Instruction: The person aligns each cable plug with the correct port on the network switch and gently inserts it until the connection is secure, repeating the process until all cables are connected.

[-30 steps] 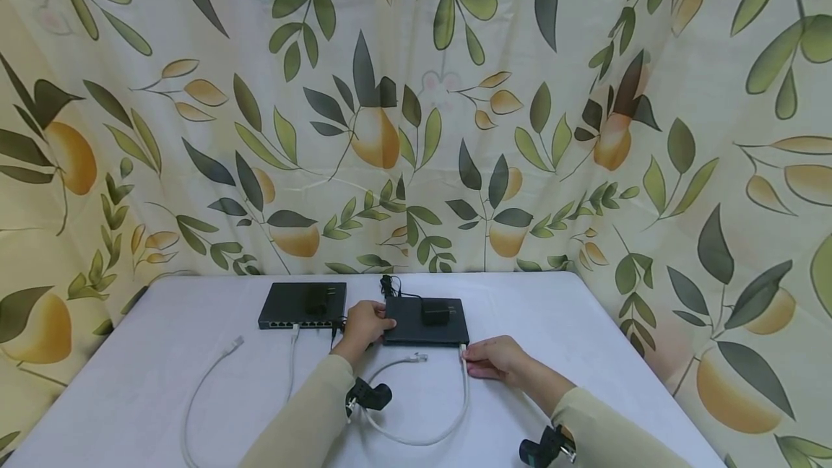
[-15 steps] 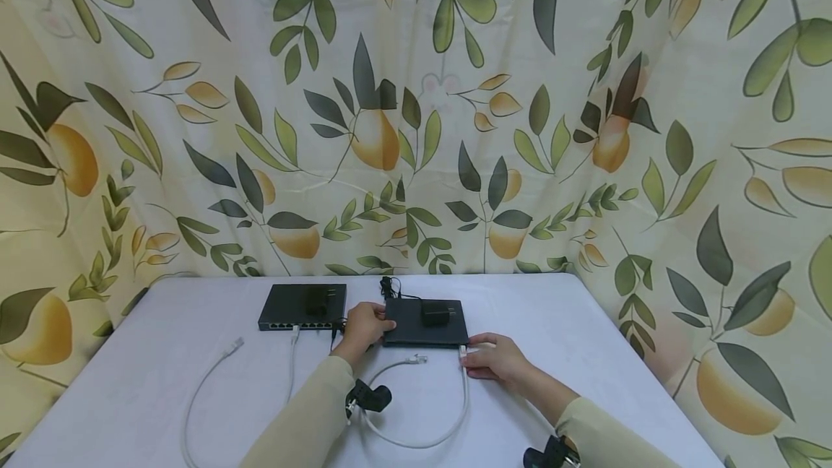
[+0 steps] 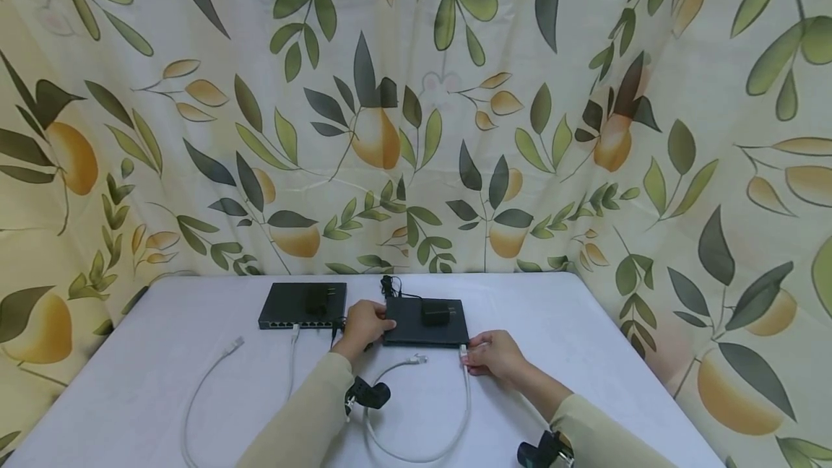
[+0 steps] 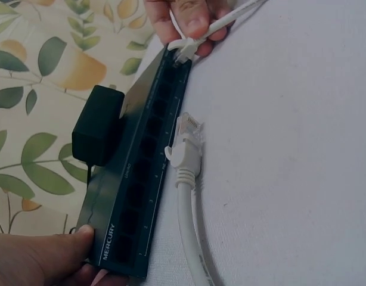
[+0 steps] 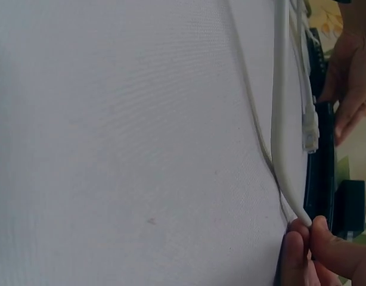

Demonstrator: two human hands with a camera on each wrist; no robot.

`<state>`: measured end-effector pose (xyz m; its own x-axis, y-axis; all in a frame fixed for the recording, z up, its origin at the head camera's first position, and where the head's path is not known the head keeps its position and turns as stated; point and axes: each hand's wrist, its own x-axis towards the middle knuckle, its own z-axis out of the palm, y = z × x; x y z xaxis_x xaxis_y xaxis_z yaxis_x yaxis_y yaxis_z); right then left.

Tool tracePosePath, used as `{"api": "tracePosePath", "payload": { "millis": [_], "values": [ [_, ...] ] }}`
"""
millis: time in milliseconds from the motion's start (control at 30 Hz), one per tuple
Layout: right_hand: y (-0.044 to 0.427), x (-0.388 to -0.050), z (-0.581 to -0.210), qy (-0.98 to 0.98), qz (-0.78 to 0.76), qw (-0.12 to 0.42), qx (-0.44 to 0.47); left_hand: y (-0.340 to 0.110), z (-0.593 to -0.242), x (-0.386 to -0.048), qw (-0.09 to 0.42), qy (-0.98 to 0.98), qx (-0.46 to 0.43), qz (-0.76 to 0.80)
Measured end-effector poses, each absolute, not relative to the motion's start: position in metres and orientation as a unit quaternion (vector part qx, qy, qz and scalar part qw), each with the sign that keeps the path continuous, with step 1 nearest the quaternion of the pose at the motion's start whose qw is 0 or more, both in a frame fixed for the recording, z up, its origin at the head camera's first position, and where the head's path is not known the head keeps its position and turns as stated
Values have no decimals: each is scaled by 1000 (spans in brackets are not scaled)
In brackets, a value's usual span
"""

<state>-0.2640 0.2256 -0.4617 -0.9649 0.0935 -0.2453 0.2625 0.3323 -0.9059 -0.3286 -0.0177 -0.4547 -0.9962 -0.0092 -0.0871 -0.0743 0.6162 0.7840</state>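
A black network switch, marked MERCURY in the left wrist view, lies at the back middle of the table with a black power adapter on top. My left hand grips its left end, thumb on top and fingers below. At its right end my right hand pinches a white Ethernet cable close to the plug. That plug is at the end port; how deep it sits I cannot tell. The cable's other plug lies loose before the middle ports.
Left of my left hand stands a second black switch with a white cable plugged in and an adapter on top. Another white cable's free plug lies further left on the white table. A patterned curtain hangs behind.
My right hand has shifted slightly at the plug, and the cable loop has slid a little toward the front. The left hand and the switch have stayed in place.
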Motion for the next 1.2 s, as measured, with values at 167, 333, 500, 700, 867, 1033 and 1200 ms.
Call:
{"api": "tracePosePath", "payload": {
  "millis": [167,333,500,700,867,1033,1200],
  "values": [
    [222,-262,-458,824,-551,67,114,-19,-454,-327,42,898,-13,437],
    [220,-261,-453,818,-552,78,140,-19,-454,-326,54,898,-6,437],
    [220,-265,-450,817,-547,93,154,-20,-452,-327,53,898,-2,437],
    [222,-266,-452,809,-556,101,163,-20,-455,-329,59,891,-4,449],
    [223,-264,-454,807,-560,97,162,-21,-456,-328,62,886,-6,460],
    [223,-264,-454,807,-560,93,159,-21,-454,-329,64,881,-12,468],
    [223,-264,-454,808,-559,95,160,-20,-453,-330,67,876,-25,476]
  ]
}}
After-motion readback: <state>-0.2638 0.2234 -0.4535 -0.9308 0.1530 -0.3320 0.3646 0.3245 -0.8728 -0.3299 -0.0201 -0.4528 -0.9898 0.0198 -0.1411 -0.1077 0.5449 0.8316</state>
